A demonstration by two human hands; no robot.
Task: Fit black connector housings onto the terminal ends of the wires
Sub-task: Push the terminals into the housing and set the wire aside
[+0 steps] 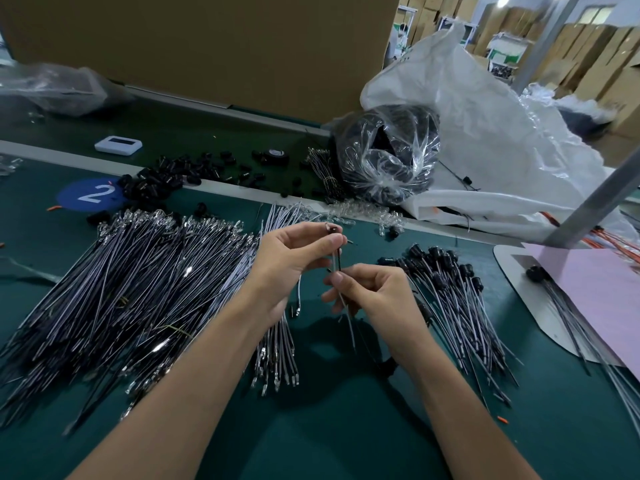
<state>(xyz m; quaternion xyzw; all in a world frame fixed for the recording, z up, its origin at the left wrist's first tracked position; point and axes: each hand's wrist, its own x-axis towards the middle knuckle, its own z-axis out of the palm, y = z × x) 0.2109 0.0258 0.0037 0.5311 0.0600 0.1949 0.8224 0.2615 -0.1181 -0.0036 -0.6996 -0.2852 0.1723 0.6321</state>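
A worker's left hand (294, 261) pinches the upper end of a thin wire (337, 259) between thumb and fingertips, where a small dark piece, apparently a black connector housing (333, 229), sits at the terminal. The right hand (374, 292), just below and nearer the body, pinches the same wire lower down. The wire runs almost straight away from the worker, so seating looks like a push along that axis. Bare wires (121, 289) fan out left, fitted wires (446, 282) lie right, and loose housings (166, 178) sit beyond on the green table (346, 427).
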